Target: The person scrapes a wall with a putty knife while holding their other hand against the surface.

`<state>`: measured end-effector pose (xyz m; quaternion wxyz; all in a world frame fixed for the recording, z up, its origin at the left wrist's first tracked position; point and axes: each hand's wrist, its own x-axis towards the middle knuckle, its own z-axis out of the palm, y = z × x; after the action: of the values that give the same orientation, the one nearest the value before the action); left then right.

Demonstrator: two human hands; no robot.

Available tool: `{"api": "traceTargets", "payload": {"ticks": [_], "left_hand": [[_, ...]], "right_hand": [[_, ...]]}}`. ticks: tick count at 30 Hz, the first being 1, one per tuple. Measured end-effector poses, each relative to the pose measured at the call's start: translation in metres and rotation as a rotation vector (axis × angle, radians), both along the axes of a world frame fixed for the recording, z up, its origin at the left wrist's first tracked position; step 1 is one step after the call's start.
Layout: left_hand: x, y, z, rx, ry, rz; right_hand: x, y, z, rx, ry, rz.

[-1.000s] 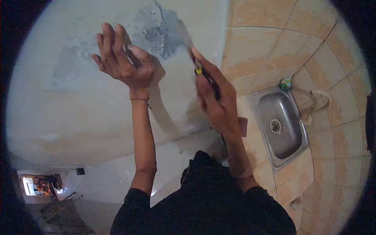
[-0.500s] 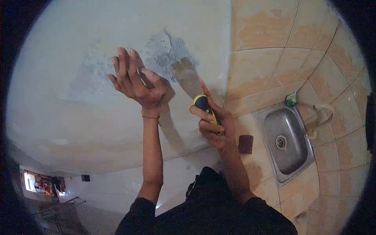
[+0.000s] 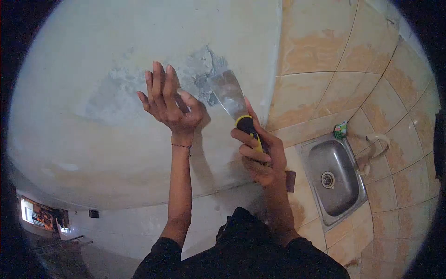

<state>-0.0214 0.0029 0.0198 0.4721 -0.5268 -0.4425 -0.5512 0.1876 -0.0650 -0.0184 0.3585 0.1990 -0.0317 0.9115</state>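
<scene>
My right hand [image 3: 260, 151] is wrapped round the dark-and-yellow handle of a putty knife [image 3: 229, 94]. Its wide metal blade points up and left, the edge lying over a rough grey patch [image 3: 200, 63] where the paint has come off the pale wall [image 3: 139, 28]. Left of the blade, my left hand [image 3: 172, 100] is held up at the wall with its fingers stretched out and nothing in them. A thin cord bracelet circles that wrist. Whitish-grey worn areas of wall spread behind and beside the left fingers.
A steel sink [image 3: 332, 181] is set in the tiled counter at right, with a faucet [image 3: 378, 144] and a small green packet [image 3: 340, 129] at its rim. A brown square piece [image 3: 290, 181] lies by my right wrist. Orange-and-cream tiles [image 3: 309, 44] cover the adjoining wall.
The view has shifted slightly, so the wall patch sits lower and further right. The putty knife's blade has moved a little toward the right side of the patch; both hands keep their poses.
</scene>
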Motion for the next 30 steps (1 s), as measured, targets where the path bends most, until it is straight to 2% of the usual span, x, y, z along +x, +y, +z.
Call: {"api": "traceTargets", "payload": {"ticks": [7, 19, 22, 25, 28, 30], "left_hand": [[0.003, -0.004, 0.000, -0.031, -0.028, 0.002], [0.001, -0.004, -0.001, -0.028, -0.031, -0.008], [0.001, -0.004, 0.000, -0.025, -0.031, -0.009], [0.002, -0.004, 0.001, -0.015, -0.033, -0.001], [0.002, -0.003, 0.000, -0.018, -0.029, -0.009], [0.001, -0.003, 0.001, -0.012, -0.026, -0.017]], "right_hand": [[0.003, 0.000, 0.008, 0.007, 0.048, 0.046], [0.002, -0.005, 0.008, -0.163, 0.072, 0.126], [-0.006, 0.002, -0.004, -0.086, 0.058, 0.092], [-0.005, -0.001, 0.002, -0.160, 0.096, 0.102], [-0.006, 0.001, 0.002, -0.102, 0.162, 0.170], [-0.002, -0.001, -0.002, -0.132, 0.113, 0.148]]}}
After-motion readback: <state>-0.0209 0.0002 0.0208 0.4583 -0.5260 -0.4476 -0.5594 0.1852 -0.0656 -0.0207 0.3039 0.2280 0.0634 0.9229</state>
